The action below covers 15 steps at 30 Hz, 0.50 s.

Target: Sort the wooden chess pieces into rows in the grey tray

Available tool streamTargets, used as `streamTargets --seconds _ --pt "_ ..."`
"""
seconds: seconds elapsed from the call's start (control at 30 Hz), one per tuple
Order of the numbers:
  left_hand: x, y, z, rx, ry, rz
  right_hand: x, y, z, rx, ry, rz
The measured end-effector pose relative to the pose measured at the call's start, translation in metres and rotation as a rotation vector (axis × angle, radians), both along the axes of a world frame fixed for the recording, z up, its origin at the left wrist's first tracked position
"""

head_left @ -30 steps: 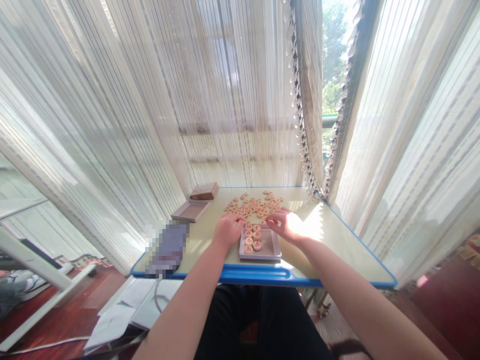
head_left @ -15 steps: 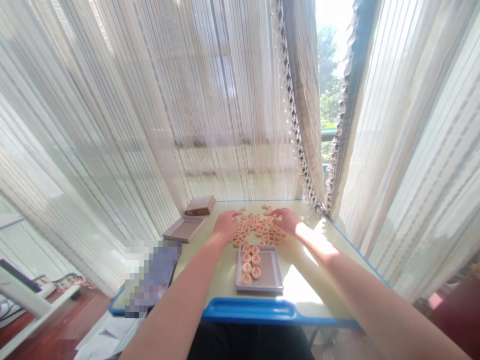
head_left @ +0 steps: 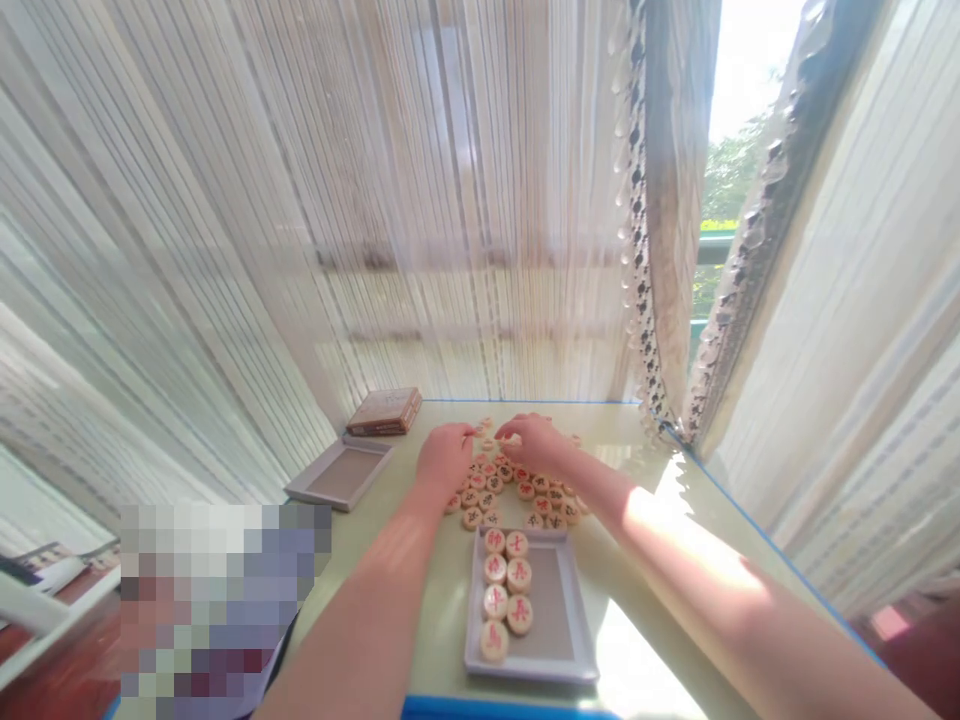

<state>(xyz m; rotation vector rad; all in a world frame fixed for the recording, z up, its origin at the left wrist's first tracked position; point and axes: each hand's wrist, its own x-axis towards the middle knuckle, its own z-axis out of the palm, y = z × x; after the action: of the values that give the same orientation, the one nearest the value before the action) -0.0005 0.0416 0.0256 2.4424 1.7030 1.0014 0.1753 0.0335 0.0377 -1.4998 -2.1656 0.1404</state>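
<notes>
Round wooden chess pieces (head_left: pixel 517 485) with red and dark characters lie scattered in a heap at the middle of the pale table (head_left: pixel 630 480). My left hand (head_left: pixel 444 460) rests on the heap's left side, fingers curled down onto the pieces. My right hand (head_left: pixel 529 440) reaches over the heap's far part with its fingers bent, pinching among the pieces; what it grips is too small to name. A grey tray (head_left: pixel 559 620) sits nearer to me, holding several red-marked pieces (head_left: pixel 504 590) in two short columns at its left.
A second grey tray (head_left: pixel 339 474) lies at the left, with a brown box (head_left: pixel 385 411) behind it. A blurred-out item covers the table's near left corner. Sheer striped curtains hang close around the table; a window gap shows at the right. The blue table edge runs along the front.
The camera has tilted down and come closer, so the tray looks larger. Both hands moved from beside the tray out onto the far pile of pieces.
</notes>
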Motion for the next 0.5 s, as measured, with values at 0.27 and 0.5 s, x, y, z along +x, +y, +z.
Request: streamTargets --seconds 0.27,0.5 --pt "0.002 0.001 -0.003 0.010 0.128 0.033 0.005 0.020 -0.026 0.025 -0.049 -0.167" --pt "0.005 -0.008 0.000 0.038 0.212 0.047 0.002 0.023 -0.021 -0.008 -0.037 -0.229"
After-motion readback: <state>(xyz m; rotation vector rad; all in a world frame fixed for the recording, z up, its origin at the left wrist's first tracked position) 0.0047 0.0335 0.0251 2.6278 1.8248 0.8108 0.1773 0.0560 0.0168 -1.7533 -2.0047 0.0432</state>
